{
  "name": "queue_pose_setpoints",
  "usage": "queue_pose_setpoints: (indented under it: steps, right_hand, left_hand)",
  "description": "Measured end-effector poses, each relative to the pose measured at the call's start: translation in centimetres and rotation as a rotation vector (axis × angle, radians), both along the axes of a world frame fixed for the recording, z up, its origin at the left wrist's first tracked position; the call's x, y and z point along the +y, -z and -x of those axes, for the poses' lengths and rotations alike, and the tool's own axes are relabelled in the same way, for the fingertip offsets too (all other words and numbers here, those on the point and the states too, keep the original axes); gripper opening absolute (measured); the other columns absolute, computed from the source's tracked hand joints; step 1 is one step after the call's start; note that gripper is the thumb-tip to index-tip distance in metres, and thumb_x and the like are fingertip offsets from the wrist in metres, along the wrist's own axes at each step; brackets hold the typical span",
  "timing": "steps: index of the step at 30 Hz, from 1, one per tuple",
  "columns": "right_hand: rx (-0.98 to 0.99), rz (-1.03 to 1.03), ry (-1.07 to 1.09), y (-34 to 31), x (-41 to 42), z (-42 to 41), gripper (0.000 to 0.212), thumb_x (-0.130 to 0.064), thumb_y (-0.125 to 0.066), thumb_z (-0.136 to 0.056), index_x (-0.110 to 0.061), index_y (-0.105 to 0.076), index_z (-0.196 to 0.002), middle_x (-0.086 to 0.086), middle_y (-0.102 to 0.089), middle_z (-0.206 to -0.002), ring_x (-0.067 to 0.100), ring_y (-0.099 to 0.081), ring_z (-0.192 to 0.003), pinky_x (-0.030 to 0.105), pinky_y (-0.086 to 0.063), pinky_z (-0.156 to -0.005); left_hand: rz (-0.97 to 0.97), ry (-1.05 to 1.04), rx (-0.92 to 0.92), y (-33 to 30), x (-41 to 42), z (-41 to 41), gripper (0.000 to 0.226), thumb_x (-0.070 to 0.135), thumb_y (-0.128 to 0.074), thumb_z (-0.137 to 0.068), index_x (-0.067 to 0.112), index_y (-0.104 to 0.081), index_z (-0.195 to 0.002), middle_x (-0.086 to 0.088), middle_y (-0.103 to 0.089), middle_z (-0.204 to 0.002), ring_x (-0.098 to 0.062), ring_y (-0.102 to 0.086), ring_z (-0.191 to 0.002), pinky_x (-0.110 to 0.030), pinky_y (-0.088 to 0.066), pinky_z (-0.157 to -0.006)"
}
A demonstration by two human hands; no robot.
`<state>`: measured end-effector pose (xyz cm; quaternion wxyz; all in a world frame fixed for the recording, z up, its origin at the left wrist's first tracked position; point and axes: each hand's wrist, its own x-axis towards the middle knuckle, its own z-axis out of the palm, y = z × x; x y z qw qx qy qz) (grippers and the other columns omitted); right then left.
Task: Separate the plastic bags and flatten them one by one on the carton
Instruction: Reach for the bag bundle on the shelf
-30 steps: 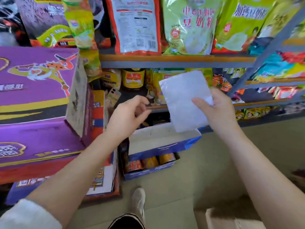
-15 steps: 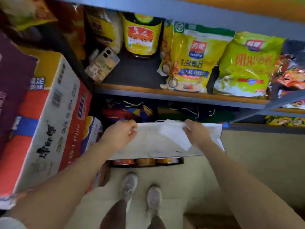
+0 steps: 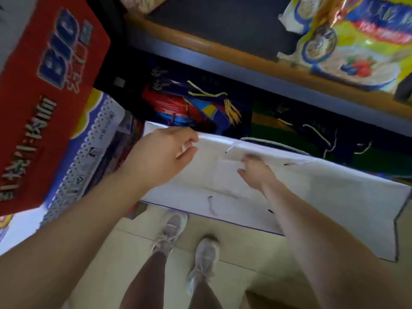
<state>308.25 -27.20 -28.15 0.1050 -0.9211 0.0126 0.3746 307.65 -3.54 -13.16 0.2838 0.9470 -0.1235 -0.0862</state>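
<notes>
The carton lies low in front of me, its flat white top edged in blue. A thin, translucent white plastic bag rests flat on the carton's middle and is hard to tell from the white surface. My right hand is blurred, with bent fingers on the bag's far right corner. My left hand hovers over the carton's far left part with its fingers loosely curled, apart, and holding nothing.
A red carton stacked on a blue-and-white box crowds the left. A shelf edge with a yellow food bag overhangs. Dark gift bags sit behind the carton. My shoes stand on beige floor.
The view has dropped closer to the carton. My right hand brought the bag down from the air until it lies flat on the carton, and my left hand drew back to the left.
</notes>
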Motion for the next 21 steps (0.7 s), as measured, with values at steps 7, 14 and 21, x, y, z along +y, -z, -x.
queue_pose_setpoints:
  steps: [7, 14, 21]
  right_hand:
    - [0.022, -0.117, -0.069, -8.3, -0.3, 1.0, 0.036, -0.025, -0.045, -0.096, -0.013, -0.051, -0.129, 0.009, -0.057, -0.127, 0.027, -0.053, -0.115, 0.035, -0.044, -0.093]
    - [-0.142, -0.500, -0.028, -29.7, 2.5, 2.3, 0.016, -0.017, -0.051, -0.093, -0.010, -0.065, -0.098, 0.001, -0.065, -0.095, 0.016, -0.059, -0.088, 0.026, -0.042, -0.077]
    - [-0.581, -0.555, -0.300, -50.5, 11.2, 1.7, 0.018, -0.022, -0.047, -0.092, -0.016, -0.064, -0.093, 0.005, -0.069, -0.089, 0.022, -0.060, -0.078, 0.043, -0.051, -0.074]
  left_hand:
    - [-0.015, -0.082, 0.055, -4.5, -0.8, 1.7, 0.036, 0.034, -0.045, -0.080, 0.014, -0.064, -0.103, -0.003, -0.068, -0.093, -0.027, -0.062, -0.079, -0.041, -0.053, -0.069]
    - [-0.015, -0.121, -0.011, -18.5, 1.9, 6.1, 0.023, 0.026, -0.056, -0.086, 0.017, -0.063, -0.106, 0.005, -0.064, -0.088, -0.016, -0.057, -0.066, -0.030, -0.051, -0.066]
    - [-0.078, -0.135, -0.337, -34.7, 9.4, 10.0, 0.033, 0.034, -0.039, -0.085, 0.020, -0.063, -0.104, -0.002, -0.070, -0.087, -0.023, -0.066, -0.074, -0.030, -0.051, -0.065]
